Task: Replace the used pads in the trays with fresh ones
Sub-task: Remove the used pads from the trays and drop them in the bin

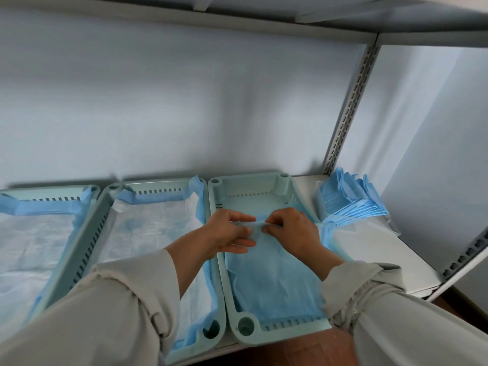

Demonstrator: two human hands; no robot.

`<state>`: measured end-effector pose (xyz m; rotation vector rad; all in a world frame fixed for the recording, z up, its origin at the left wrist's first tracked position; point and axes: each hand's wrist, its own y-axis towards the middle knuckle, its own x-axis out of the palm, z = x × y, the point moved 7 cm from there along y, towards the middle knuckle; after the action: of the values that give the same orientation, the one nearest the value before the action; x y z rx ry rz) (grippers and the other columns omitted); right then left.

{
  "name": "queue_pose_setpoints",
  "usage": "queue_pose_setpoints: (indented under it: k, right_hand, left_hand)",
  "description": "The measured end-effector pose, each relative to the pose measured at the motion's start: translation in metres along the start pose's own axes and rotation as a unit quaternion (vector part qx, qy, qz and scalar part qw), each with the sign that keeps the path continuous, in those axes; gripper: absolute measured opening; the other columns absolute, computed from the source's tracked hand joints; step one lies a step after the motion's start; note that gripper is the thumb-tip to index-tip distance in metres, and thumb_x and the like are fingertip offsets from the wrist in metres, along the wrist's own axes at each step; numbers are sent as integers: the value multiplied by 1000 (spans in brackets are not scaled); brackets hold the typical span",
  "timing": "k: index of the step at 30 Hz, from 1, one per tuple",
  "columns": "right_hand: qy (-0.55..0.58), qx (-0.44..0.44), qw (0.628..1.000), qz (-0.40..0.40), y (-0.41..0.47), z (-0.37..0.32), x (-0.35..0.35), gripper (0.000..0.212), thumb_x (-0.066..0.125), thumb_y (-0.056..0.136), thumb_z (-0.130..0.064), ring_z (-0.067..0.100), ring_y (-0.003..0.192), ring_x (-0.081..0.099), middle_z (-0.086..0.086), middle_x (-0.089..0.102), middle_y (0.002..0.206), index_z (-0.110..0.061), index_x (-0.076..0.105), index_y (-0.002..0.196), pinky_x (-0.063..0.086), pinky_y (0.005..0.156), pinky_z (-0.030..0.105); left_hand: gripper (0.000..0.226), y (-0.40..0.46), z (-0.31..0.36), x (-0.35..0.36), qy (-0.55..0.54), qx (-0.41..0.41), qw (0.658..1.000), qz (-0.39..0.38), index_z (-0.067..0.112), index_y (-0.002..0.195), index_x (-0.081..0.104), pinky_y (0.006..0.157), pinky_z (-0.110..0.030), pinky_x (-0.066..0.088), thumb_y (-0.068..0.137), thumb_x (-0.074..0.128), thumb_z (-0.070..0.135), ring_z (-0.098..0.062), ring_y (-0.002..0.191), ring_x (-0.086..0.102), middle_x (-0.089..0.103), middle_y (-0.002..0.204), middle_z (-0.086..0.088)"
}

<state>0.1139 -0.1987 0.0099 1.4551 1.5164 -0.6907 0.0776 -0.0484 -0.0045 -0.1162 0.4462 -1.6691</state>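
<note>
my left hand (pixel 229 233) and right hand (pixel 289 228) pinch the folded blue pad (pixel 272 281) in the right tray (pixel 245 326); best spread it toward the far wall, edges flat.

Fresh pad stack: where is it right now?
The pad stack lies on the shelf at far right, just right of the right tray, by the slotted post.
</note>
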Motion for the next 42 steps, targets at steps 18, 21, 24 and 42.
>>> queue_pose_setpoints:
  k: [18,21,24,42]
  right_hand:
    - [-122,126,984,-28,-22,67,-39,11,54,89,-25,23,99,59,2,63,107,-26,60,98,37,72,27]
    - [-58,156,985,34,-23,73,-54,13,56,90,-29,24,97,60,1,63,104,-25,61,101,39,72,28]
    - [-75,160,984,3,-21,81,-59,14,56,88,-26,25,96,60,2,64,101,-22,64,100,39,71,28]
    - [-23,92,971,220,10,56,-109,17,51,93,-23,34,91,63,12,69,93,-13,65,98,48,72,36]
  left_hand:
    - [11,-3,49,-40,203,112,963,135,4,94,69,75,-38,59,85,63,1,-30,82,72,70,84,-17]
    - [12,-2,55,-45,220,130,953,165,6,91,71,79,-43,59,83,63,2,-30,84,71,72,85,-17]
    - [17,-3,66,-47,254,146,939,183,8,94,73,82,-38,57,81,64,1,-27,86,70,73,88,-14]
    - [18,-20,100,-63,244,310,850,348,19,96,73,85,-23,46,88,59,10,-18,95,64,63,109,0]
